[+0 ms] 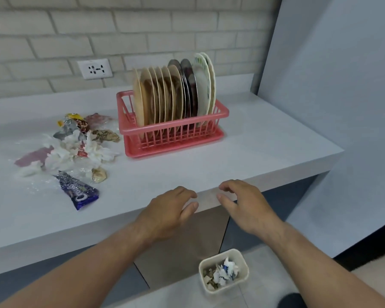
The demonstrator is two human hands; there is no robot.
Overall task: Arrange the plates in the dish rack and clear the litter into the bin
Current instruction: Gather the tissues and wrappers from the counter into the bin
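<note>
Fingers (185, 192) loosely curled on left hand (169, 210) and right hand (247, 203), grasping nothing, over the countertop (253, 147) edge. Beyond them, plates (165, 94) upright in the pink dish rack (176, 124): seemingly done. Off to their left, litter (76, 147) of wrappers and tissue uncleared; below, white bin (220, 289) partly filled.
</note>
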